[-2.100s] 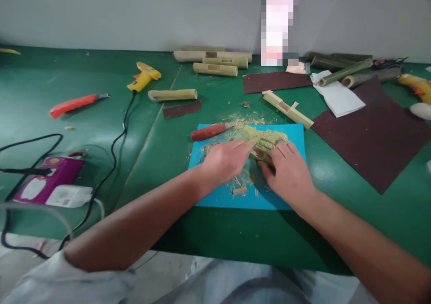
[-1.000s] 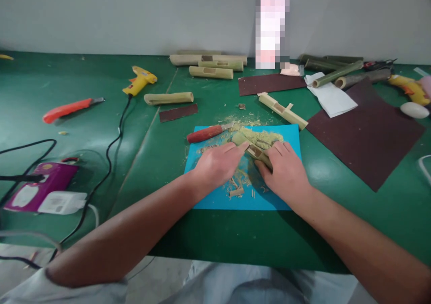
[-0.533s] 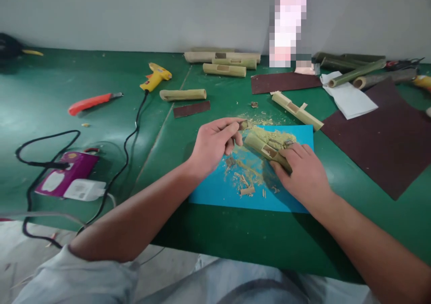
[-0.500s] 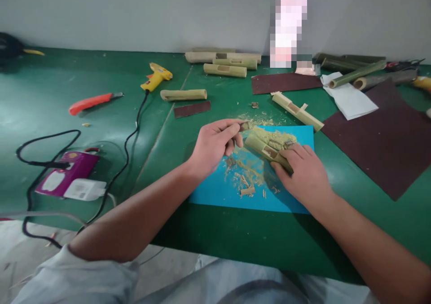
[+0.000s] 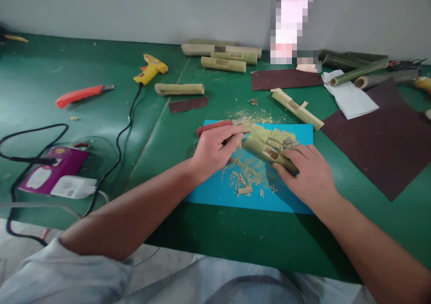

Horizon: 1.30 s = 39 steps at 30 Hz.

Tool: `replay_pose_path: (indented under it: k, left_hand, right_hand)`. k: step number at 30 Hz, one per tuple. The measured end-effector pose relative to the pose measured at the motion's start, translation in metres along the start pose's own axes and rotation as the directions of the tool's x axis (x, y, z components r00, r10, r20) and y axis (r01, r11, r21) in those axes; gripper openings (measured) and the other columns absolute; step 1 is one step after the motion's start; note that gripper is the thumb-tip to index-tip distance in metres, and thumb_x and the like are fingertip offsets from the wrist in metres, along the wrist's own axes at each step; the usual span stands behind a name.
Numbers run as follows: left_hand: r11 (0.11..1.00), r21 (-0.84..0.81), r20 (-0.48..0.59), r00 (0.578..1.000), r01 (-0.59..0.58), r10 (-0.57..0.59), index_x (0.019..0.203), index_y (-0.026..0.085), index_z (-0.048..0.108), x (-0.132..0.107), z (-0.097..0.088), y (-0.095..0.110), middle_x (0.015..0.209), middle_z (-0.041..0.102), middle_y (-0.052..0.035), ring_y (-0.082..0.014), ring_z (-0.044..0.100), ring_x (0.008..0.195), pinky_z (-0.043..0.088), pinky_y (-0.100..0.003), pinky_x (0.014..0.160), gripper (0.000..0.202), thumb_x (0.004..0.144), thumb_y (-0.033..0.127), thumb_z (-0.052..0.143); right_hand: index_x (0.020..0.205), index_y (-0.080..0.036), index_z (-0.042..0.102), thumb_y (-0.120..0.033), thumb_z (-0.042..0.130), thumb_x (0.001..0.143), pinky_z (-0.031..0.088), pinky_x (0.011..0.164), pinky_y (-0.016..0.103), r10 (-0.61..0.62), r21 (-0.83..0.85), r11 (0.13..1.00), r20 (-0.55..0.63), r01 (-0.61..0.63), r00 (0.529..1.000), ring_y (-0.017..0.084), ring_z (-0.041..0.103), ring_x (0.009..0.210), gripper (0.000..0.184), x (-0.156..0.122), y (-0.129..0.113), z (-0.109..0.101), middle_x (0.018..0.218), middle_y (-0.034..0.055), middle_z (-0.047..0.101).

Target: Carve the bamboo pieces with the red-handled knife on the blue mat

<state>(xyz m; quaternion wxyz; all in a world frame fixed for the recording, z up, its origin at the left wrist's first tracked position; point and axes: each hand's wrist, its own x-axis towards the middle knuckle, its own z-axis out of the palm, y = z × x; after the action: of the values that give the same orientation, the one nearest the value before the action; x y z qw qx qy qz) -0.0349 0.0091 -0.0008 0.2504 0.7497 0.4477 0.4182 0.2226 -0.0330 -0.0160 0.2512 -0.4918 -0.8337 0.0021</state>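
Observation:
My right hand [image 5: 308, 174] is closed on the near end of a short green bamboo piece [image 5: 264, 149] with a rectangular notch cut in it. The piece lies slanted over a blue sheet [image 5: 218, 191]. My left hand [image 5: 215, 149] has its fingers curled together, and the fingertips sit at the bamboo's far left end. I cannot see whether they pinch anything. A red-handled knife [image 5: 215, 126] lies just beyond the left hand on the sheet's far edge. A pile of pale shavings [image 5: 271, 135] sits behind the bamboo, and loose chips [image 5: 244, 188] lie in front of it.
On the green table [image 5: 101, 70] are a yellow glue gun [image 5: 150, 68] with a black cord, an orange utility knife [image 5: 81, 95], a purple box [image 5: 50, 174], dark sandpaper sheets [image 5: 380, 138], white paper [image 5: 350, 97] and several bamboo tubes [image 5: 222, 55], one notched [image 5: 296, 108].
My left hand was raised half a second ago, pinching a small chip. It has dropped back to the bamboo's left end. The right hand has kept its hold on the bamboo.

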Motion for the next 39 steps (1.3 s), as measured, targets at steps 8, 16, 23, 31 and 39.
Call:
replay_pose_path:
  k: [8,16,23,31,39]
  left_hand:
    - [0.965,0.167,0.034,0.979,-0.202,0.199,0.104,0.017,0.078,0.002,0.003,-0.005,0.086,0.077,-0.0036,-0.0144,0.068,0.076,0.056,-0.028,0.075,0.019,0.094,0.021,0.061]
    - [0.982,0.126,0.009,0.99,-0.138,0.138,0.103,0.017,0.078,0.002,0.002,-0.003,0.089,0.079,-0.0051,-0.0148,0.071,0.079,0.058,-0.028,0.075,0.021,0.096,0.024,0.06]
    - [0.977,0.167,-0.039,0.989,-0.132,0.141,0.105,0.017,0.078,0.001,0.002,-0.003,0.095,0.08,-0.0063,-0.0173,0.073,0.087,0.059,-0.029,0.08,0.019,0.093,0.026,0.067]
    - [0.956,0.211,0.021,0.978,-0.206,0.207,0.106,0.018,0.079,0.001,0.004,-0.007,0.094,0.08,-0.0048,-0.0157,0.073,0.084,0.059,-0.028,0.079,0.018,0.095,0.022,0.065]
    - [0.959,0.21,0.1,0.98,-0.191,0.173,0.111,0.02,0.077,-0.001,0.012,-0.01,0.101,0.08,-0.006,-0.0184,0.075,0.092,0.06,-0.029,0.083,0.023,0.1,0.027,0.059]
  right_hand:
    - [0.097,-0.014,0.071,-0.032,0.061,0.089,0.051,0.081,0.046,0.018,0.021,1.0,-0.001,-0.018,1.0,0.03,0.061,0.089,0.022,0.001,-0.001,-0.002,0.094,0.0133,0.069]
    - [0.093,-0.018,0.065,-0.03,0.059,0.083,0.051,0.077,0.045,0.026,0.02,0.999,-0.025,-0.025,0.999,0.029,0.06,0.086,0.017,0.001,-0.001,-0.002,0.09,0.0117,0.066]
    - [0.089,-0.02,0.061,-0.03,0.057,0.083,0.048,0.072,0.042,0.053,0.041,0.998,-0.058,-0.05,0.997,0.027,0.057,0.081,0.012,0.0,-0.001,-0.001,0.082,0.0094,0.063]
    - [0.081,-0.018,0.065,-0.036,0.056,0.091,0.044,0.07,0.039,0.02,-0.021,1.0,-0.006,-0.02,1.0,0.026,0.055,0.077,0.021,-0.001,-0.006,-0.003,0.076,0.0086,0.061]
    - [0.089,-0.019,0.067,-0.039,0.059,0.095,0.043,0.067,0.035,0.08,0.009,0.997,0.006,-0.08,0.997,0.023,0.059,0.077,0.022,-0.008,-0.014,-0.002,0.079,0.007,0.066]
